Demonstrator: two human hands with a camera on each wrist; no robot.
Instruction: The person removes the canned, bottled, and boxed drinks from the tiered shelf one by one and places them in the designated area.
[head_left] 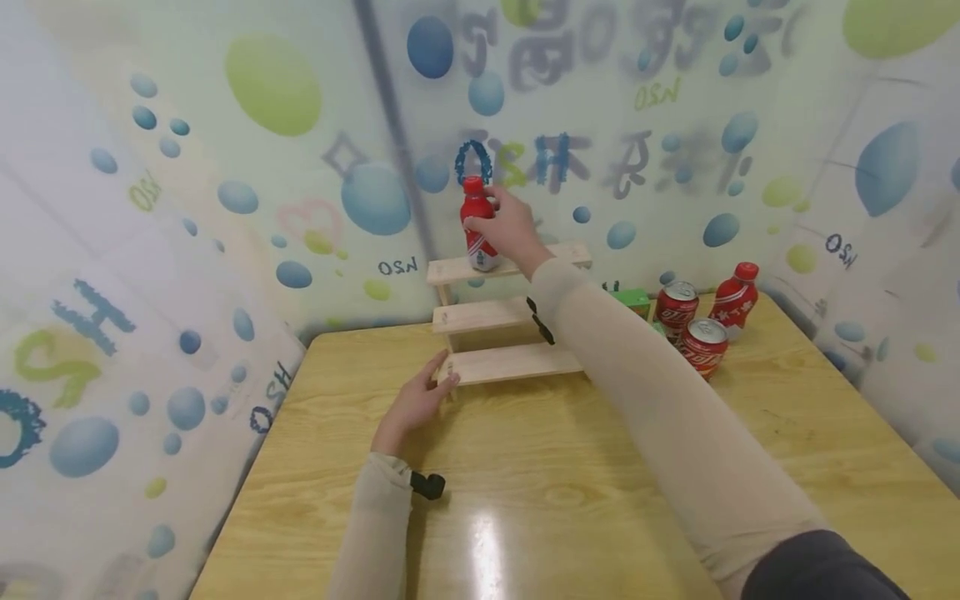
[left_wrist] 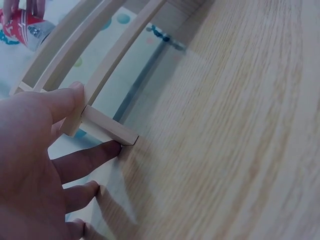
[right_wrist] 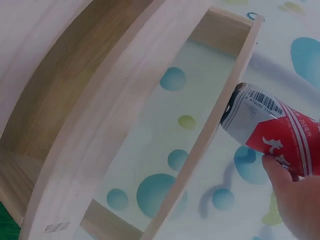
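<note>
A red bottle (head_left: 477, 225) with a red cap is upright over the left part of the top step of a three-step wooden shelf (head_left: 510, 364). My right hand (head_left: 512, 227) grips the bottle from the right side, thumb and fingers around it. In the right wrist view the bottle's pale base (right_wrist: 245, 112) is at the top board's edge; contact is hard to tell. My left hand (head_left: 414, 404) holds the left end of the lowest step. In the left wrist view its thumb (left_wrist: 67, 102) lies on the board and the index finger touches the shelf's leg (left_wrist: 111, 125).
At the right back of the wooden table (head_left: 525, 500) stand two red cans (head_left: 703, 346), another red bottle (head_left: 735, 300) and a green box (head_left: 632, 301) partly behind my right arm. Patterned walls (head_left: 300, 208) border the table at the back and sides.
</note>
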